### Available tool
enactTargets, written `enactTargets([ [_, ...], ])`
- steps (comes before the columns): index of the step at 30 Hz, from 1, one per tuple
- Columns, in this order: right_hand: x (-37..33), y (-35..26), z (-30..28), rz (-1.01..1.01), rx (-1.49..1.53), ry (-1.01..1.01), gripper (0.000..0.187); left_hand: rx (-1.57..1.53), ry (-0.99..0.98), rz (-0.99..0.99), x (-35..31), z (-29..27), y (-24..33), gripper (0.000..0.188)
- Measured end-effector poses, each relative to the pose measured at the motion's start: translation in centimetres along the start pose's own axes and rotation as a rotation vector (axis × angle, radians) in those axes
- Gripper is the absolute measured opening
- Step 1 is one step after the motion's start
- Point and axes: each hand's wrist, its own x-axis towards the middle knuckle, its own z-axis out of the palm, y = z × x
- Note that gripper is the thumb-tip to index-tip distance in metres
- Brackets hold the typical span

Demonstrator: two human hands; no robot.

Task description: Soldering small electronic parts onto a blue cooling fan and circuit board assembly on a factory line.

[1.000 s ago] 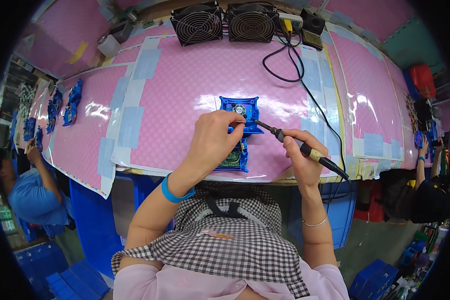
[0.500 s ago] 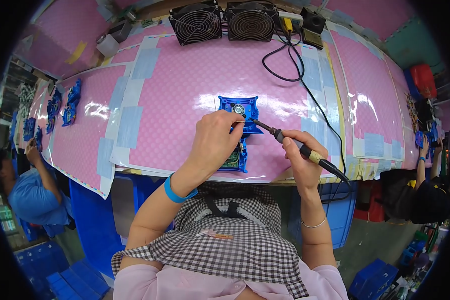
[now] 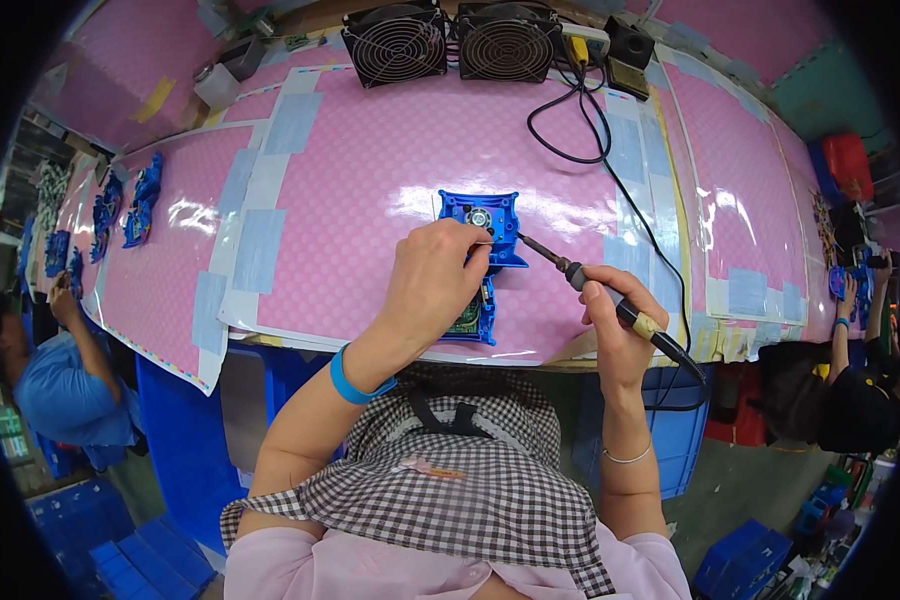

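Pink patterned sheeting [image 3: 360, 170] is taped over the table [image 3: 545, 325], and at its left edge a co-worker [image 3: 75, 390] is seen near blue parts [image 3: 142, 210] laid out there. Toward the middle of the near edge, the left hand [image 3: 432, 280] is set with thumb and fingers drawn together over the lower left of an open blue case [image 3: 507, 215]; whether something thin is pinched there cannot be told. Two black fans [image 3: 398, 48] are stood at the far edge. The case is laid between the table's centre and its near edge, squarish in outline, with a round metal part [image 3: 478, 217] set inside; closer to the near edge, a second blue shell [image 3: 488, 330] with a green board [image 3: 466, 322] is partly hidden by the left hand. A soldering iron [image 3: 575, 275] is gripped like a pen in the right hand [image 3: 620, 340], its long axis slanted up and leftward, so that its tip is aimed at the case's right wall; whether contact is made cannot be told. From the right hand, the case is found to the left and farther in; it is overlapped by the nearer left hand. Beyond the table's right edge, another worker [image 3: 858, 415] is seen.
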Motion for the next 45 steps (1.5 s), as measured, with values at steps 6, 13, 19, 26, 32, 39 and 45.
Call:
enactTargets([
  [6,-0.3,-1.2,-0.2,0.06,0.102,0.117,0.023,0.018,0.007,-0.007,0.0,-0.2,0.1,0.015],
  [13,-1.2,-1.1,-1.3,0.019,0.091,0.152,0.023,0.005,-0.011,-0.024,0.0,-0.2,0.3,0.014],
  [19,-1.7,-1.1,-1.5,-0.05,0.101,0.176,0.023,-0.003,-0.021,-0.004,0.0,-0.3,0.2,0.013],
  [26,-1.5,-1.5,-1.0,-0.045,0.092,0.144,0.026,-0.092,0.116,0.044,-0.2,-1.6,0.2,0.012],
  [32,-1.5,-0.8,-1.4,-0.078,0.067,0.135,0.024,-0.285,0.191,-0.375,-2.6,-5.8,-4.4,0.018],
  [39,-1.3,-1.7,0.1,-0.03,0.078,0.037,0.02,-0.372,0.02,-0.484,-2.0,-3.1,-4.5,0.025],
  [45,-1.1,-1.0,-0.3,-0.042,-0.004,-0.028,0.02,-0.011,0.191,-0.134,-2.1,-4.4,-1.4,0.014],
])
